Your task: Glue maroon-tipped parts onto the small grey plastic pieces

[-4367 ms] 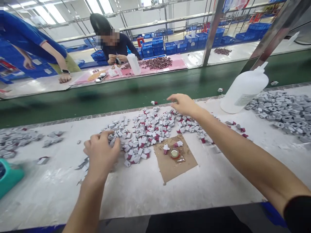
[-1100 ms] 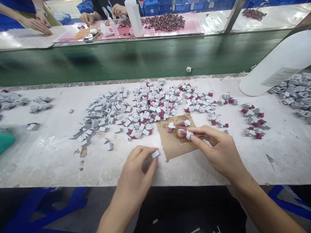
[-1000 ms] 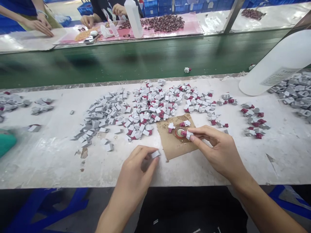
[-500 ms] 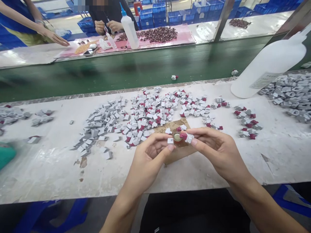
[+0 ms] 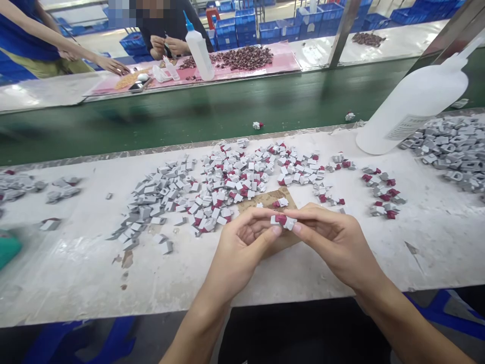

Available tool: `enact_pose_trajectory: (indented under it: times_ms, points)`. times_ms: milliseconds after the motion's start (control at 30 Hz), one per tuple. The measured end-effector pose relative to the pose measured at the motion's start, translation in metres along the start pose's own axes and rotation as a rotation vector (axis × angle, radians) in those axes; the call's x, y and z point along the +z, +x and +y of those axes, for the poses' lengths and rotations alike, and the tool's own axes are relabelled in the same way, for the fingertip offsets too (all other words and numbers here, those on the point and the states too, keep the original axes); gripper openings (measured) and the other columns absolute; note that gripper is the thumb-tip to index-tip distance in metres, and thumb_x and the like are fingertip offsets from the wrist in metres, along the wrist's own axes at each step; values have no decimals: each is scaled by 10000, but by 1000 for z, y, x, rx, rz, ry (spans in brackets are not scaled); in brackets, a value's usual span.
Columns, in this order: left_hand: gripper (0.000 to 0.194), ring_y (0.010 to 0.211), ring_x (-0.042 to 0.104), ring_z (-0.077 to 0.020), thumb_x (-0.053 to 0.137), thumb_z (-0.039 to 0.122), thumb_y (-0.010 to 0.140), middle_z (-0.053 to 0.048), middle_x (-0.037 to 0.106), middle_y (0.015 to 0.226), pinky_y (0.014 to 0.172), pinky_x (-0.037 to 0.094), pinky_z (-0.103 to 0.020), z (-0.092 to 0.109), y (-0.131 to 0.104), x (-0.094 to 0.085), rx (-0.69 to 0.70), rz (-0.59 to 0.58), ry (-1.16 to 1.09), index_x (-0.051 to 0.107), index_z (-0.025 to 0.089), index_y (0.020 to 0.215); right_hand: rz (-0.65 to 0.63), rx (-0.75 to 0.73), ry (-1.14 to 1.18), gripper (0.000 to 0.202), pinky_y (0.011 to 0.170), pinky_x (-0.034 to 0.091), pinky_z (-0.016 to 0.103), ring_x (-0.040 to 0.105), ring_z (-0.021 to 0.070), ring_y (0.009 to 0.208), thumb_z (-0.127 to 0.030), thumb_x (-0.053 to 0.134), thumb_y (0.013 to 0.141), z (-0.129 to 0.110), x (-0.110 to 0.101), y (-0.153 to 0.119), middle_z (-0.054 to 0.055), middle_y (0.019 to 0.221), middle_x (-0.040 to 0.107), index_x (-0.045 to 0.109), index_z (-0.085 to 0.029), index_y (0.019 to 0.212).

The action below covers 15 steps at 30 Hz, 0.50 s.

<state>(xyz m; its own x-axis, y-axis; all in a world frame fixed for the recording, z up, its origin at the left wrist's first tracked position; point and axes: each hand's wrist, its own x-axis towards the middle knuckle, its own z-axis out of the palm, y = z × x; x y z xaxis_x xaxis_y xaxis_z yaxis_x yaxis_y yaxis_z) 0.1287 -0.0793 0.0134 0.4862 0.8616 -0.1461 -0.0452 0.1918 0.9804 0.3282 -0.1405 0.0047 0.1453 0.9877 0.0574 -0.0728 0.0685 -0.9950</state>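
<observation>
Between thumb and fingertips my left hand [image 5: 248, 242] pinches a small light-grey plastic block [image 5: 275, 220]. My right hand [image 5: 333, 240] pinches a grey-and-maroon plastic piece [image 5: 290, 223], its maroon part against the grey block. Both hands meet low over a brown cardboard piece [image 5: 290, 243] on the table. Just beyond the fingers another maroon-and-grey piece [image 5: 281, 202] lies on the cardboard. A heap of grey blocks [image 5: 151, 194] spreads to the left, and a heap of grey-and-maroon pieces [image 5: 242, 172] lies behind the hands.
A large white squeeze bottle [image 5: 413, 108] leans at the right, beside a pile of grey parts [image 5: 460, 151]. Past the table edge runs a green conveyor belt [image 5: 159, 119] carrying a few pieces. Co-workers' hands [image 5: 168, 45] are busy at the far table. A green object [image 5: 8, 248] stands at the left edge.
My hands have come together, bringing the maroon part against the grey block. Pieces on the belt have shifted left. Across the belt, a person's hand has reached further right.
</observation>
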Motion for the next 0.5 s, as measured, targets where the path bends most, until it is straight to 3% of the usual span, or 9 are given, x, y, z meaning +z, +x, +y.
enact_pose_trajectory:
  times_ms: [200,300,400,500]
  points:
    - [106,1085,860,-214,856,297,1042,-28,884,1134,992,712,-316,14,1,-1,98,31,192,885,297,1144,-68,-38,-65,264,903,720,295,852,192,1035,-271,837,1076,-12,-2,4,36,1130,903,935,-404,1281]
    - [88,1048,841,-201,818,297,1051,-25,867,1151,946,697,-308,29,9,-8,109,6,265,850,304,1133,-153,17,-92,236,918,728,350,863,224,1043,-327,814,1084,-26,-5,21,55,1130,903,936,-362,1282]
    - [107,1002,816,-216,776,300,1042,-33,844,1106,892,676,-337,47,28,-25,104,42,397,820,293,1139,-276,41,-277,258,878,730,384,868,247,1014,-390,792,1078,-40,-6,69,67,1129,907,931,-318,1283]
    - [146,956,777,-234,780,284,975,-43,821,1043,870,643,-374,64,62,-49,140,254,536,807,265,1117,-182,-45,-668,304,899,714,401,848,241,1008,-333,728,1108,-41,3,152,82,1235,898,884,-272,1362]
